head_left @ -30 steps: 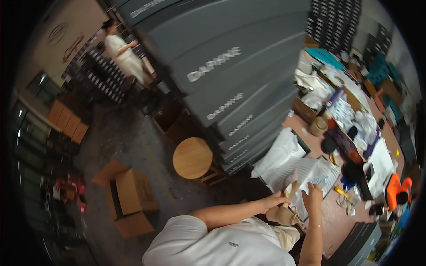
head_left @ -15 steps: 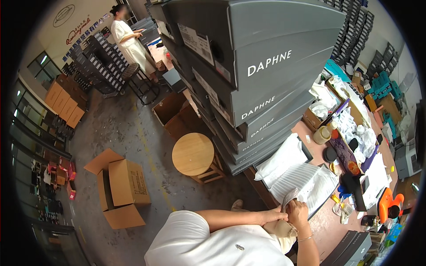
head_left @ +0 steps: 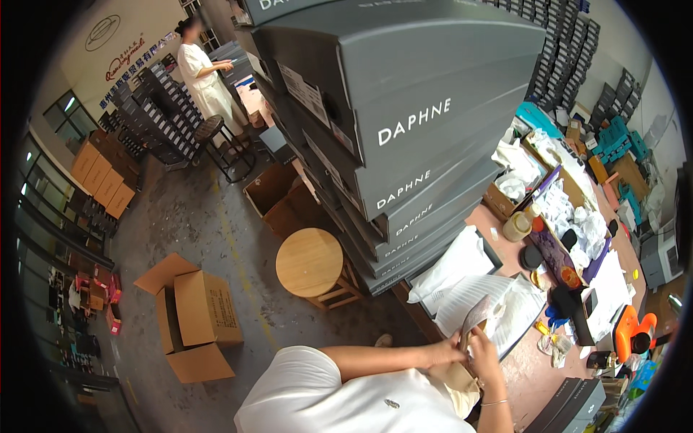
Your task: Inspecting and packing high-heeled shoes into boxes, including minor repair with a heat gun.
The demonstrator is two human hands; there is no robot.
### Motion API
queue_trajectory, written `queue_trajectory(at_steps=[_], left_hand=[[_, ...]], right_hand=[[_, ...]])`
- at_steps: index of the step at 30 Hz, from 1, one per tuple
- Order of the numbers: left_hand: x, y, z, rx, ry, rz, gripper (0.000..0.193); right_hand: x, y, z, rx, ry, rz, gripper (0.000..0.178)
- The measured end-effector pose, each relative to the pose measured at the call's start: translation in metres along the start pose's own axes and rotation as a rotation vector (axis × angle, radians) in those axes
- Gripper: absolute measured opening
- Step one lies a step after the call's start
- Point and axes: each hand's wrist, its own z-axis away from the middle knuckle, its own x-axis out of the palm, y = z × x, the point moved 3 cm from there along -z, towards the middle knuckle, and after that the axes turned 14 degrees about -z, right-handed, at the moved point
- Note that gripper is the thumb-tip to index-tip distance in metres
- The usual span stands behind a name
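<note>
Close to my body, both hands are closed round a beige shoe (head_left: 452, 375), which they largely cover. My left hand (head_left: 445, 351) grips it from the left, its fingers meeting those of my right hand (head_left: 482, 353). A pale, narrow end of the shoe sticks up above the fingers. Just beyond it lies an open shoe box (head_left: 492, 252) with white tissue paper (head_left: 462, 270) spread over it on the table. Which part of the shoe each finger presses cannot be made out.
A tall stack of dark grey shoe boxes (head_left: 447, 115) rises ahead. Crumpled paper, a jar (head_left: 517, 225) and an orange tape dispenser (head_left: 626, 333) crowd the pinkish table (head_left: 523, 375). A round wooden stool (head_left: 310, 263) and open carton (head_left: 206, 310) stand left. Another person (head_left: 206, 76) works far back.
The view has shifted slightly, so the box stack sits lower and further left. My right fingers have moved on the shoe, and its pale end now shows more above them.
</note>
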Motion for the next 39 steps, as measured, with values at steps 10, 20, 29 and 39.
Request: queue_trajectory(at_steps=[10, 20, 29, 39], left_hand=[[-0.005, 0.042, 0.034, -0.028, -0.258, -0.021, 0.101], [-0.074, 0.047, -0.027, -0.061, 0.281, 0.245, 0.044], [-0.04, 0.059, -0.049, -0.075, 0.172, 0.251, 0.048], [-0.047, 0.051, -0.036, -0.055, 0.033, 0.316, 0.069]], right_hand=[[0.024, 0.012, -0.035, 0.008, 0.316, -0.389, 0.06], [0.075, -0.004, -0.049, 0.032, -0.003, 0.076, 0.086], [0.053, -0.006, -0.031, -0.167, 0.244, 0.288, 0.075], [-0.042, 0.029, -0.008, 0.171, 0.225, -0.141, 0.031]])
